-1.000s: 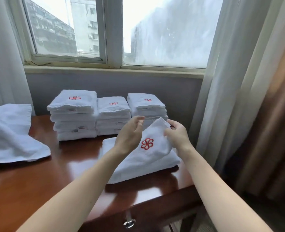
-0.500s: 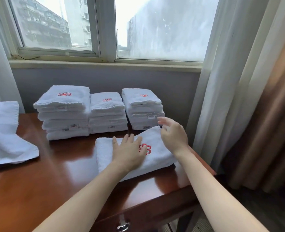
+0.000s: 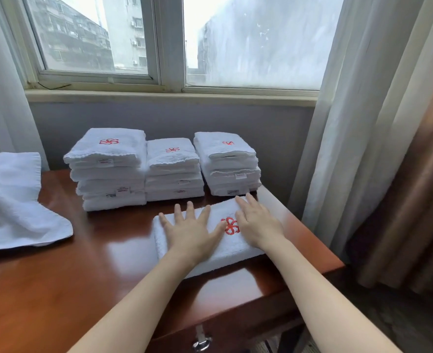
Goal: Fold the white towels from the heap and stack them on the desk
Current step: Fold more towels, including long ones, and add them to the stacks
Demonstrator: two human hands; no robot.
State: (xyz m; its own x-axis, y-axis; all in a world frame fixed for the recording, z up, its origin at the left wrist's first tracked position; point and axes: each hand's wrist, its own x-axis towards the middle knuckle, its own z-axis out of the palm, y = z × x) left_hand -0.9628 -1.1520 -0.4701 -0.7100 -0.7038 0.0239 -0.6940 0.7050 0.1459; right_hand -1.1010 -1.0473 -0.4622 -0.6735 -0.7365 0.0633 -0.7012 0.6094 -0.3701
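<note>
Both palms down, fingers straight and spread, clutching nothing: left hand [image 3: 192, 233] flat on the folded towel [image 3: 232, 247], right hand [image 3: 257, 225] flat on its far right part, with the red logo [image 3: 230, 226] between the two. Towel lying on the desk [image 3: 83, 276] toward the right front corner, close to the front edge and a little short of the right edge. Just behind it, against the wall under the window sill [image 3: 169, 96], three piles side by side: left stack [image 3: 108, 171], middle stack [image 3: 173, 174], right stack [image 3: 229, 164], with the right fingertips [image 3: 241, 200] almost at the base of the last. At far left, loose heap [image 3: 12, 200] spread on the desktop and running out of view. Between heap and folded towel, a broad stretch of polished wood. Right of the desk, sheer curtain [image 3: 358, 123] hanging close to its edge, brown drape [image 3: 414, 200] beyond. Under the front edge, a drawer handle [image 3: 201, 342]; drawer closed, contents unseen.
</note>
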